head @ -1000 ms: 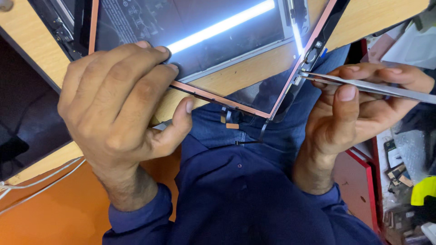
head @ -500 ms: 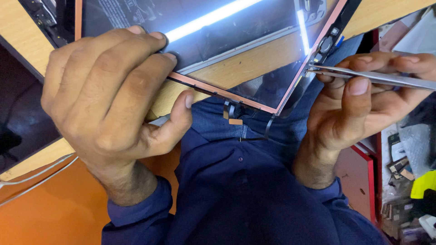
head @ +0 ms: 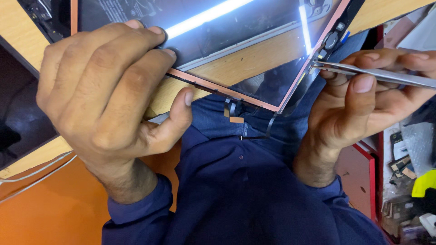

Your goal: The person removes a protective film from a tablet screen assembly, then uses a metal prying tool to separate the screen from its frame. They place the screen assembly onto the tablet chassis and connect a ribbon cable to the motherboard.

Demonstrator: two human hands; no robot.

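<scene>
My left hand grips the near edge of a thin glass tablet panel with a copper-pink border, fingers on top and thumb underneath. The panel juts over the edge of a wooden table above my lap. My right hand holds metal tweezers, whose tips touch the panel's right edge beside a small black component strip. Short flex cables hang from the panel's lower edge.
A dark flat device lies on the table at left, with white cables below it. A red tray and a clutter of small parts sit at right. My blue shirt fills the bottom.
The view has closed in and my left hand has slid slightly left along the panel edge. The tweezers stay at the panel's right edge.
</scene>
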